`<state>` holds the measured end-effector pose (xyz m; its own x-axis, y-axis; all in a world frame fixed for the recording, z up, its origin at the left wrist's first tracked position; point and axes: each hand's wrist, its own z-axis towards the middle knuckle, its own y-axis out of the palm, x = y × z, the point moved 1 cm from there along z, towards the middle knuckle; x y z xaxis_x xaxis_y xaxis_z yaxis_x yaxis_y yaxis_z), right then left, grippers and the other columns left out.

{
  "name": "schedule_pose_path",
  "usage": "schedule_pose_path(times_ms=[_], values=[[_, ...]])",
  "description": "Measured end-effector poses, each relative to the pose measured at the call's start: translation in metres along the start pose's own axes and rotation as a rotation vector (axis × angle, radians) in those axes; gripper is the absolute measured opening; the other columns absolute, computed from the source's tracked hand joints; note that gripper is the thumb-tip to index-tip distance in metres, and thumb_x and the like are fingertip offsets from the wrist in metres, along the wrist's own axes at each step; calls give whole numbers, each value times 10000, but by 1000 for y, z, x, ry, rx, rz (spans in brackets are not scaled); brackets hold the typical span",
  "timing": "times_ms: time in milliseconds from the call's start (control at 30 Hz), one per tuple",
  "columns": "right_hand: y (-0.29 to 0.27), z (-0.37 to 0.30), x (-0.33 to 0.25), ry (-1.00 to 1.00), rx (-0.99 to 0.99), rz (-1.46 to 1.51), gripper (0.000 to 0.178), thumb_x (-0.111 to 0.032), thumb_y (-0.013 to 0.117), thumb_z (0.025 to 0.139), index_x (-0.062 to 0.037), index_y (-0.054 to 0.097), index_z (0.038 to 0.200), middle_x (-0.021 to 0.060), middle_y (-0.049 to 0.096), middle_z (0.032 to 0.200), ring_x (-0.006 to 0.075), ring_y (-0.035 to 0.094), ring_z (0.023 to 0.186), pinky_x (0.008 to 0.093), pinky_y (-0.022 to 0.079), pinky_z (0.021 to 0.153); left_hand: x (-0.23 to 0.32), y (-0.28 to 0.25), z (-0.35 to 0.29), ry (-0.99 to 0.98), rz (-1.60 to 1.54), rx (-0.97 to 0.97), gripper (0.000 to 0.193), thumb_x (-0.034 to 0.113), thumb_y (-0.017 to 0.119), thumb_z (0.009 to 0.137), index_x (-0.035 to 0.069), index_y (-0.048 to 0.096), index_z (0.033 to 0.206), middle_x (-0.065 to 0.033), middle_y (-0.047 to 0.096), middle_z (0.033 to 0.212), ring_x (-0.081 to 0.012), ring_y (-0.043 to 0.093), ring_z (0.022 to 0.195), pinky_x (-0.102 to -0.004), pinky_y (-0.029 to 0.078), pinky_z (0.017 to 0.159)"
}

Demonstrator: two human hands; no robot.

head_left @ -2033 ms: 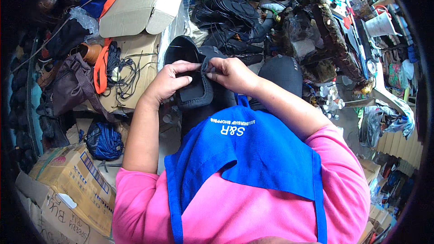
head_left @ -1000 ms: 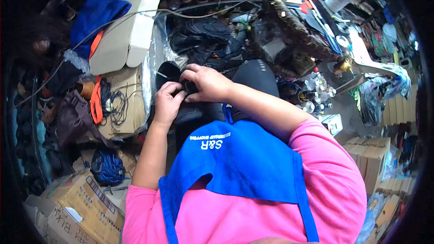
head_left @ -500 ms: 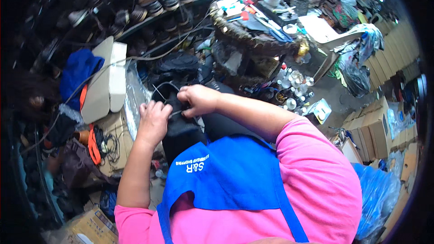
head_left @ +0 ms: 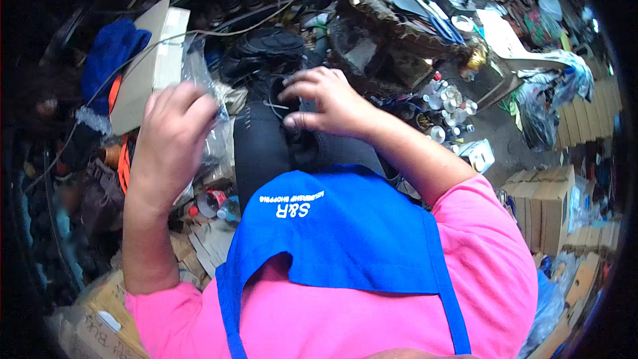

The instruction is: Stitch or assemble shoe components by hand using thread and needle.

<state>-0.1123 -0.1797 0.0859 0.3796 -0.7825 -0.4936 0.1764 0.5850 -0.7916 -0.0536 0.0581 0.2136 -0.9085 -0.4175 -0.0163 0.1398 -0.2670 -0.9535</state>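
Between my knees, on dark trousers (head_left: 262, 149), sits a black item with a rounded opening (head_left: 284, 96); its kind is lost in shadow. A thin pale strand (head_left: 272, 106) crosses its edge. My right hand (head_left: 325, 103) is over it, fingers curved and thumb apart, with a visible gap between them. My left hand (head_left: 174, 136) is raised to the left, away from the black item. Its fingers are curled and smeared by motion, so whether they hold anything is unclear. A blue apron (head_left: 345, 239) covers my lap.
Left stand a cardboard box (head_left: 149, 70), a blue cloth (head_left: 109, 60) and clear plastic (head_left: 209, 119). A dark cable (head_left: 246, 30) runs across. Ahead is a cluttered round table (head_left: 399, 33). Several small bottles (head_left: 448, 103) stand at right, before stacked cardboard (head_left: 541, 206).
My left hand has moved off the black item, up and to the left. My right hand's fingers have spread, and it has shifted slightly right and farther away. The view has tilted.
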Motion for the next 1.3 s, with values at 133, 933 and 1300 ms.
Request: schedule_pose_path(times_ms=[133, 933, 1300], values=[[-24, 21, -16, 86, -128, 791, 235, -187, 598, 905, -38, 630, 1083, 54, 656, 979, 142, 598, 948, 290, 468, 857, 16, 2, 44, 221, -51, 98, 161, 54, 658, 733, 40, 566, 864, -100, 539, 884, -285, 539, 836, -382, 424, 749], [-28, -20, 42, 489, -143, 640, 235, -163, 584, 878, 3, 639, 1035, 54, 654, 902, 101, 585, 857, 264, 469, 793, 16, 49, 76, 386, 74, -38, 23, 115, 599, 742, 107, 582, 755, -45, 577, 728, -208, 575, 880, -370, 370, 902], [-57, -23, 22, 704, -269, 997, 236, -207, 689, 831, -31, 661, 986, -3, 644, 859, 66, 571, 836, 221, 443, 792, 5, 109, 102, -156, -1105, -34, 168, 127, 612, 860, 43, 609, 1006, -21, 617, 958, -104, 557, 931, -295, 451, 834]])
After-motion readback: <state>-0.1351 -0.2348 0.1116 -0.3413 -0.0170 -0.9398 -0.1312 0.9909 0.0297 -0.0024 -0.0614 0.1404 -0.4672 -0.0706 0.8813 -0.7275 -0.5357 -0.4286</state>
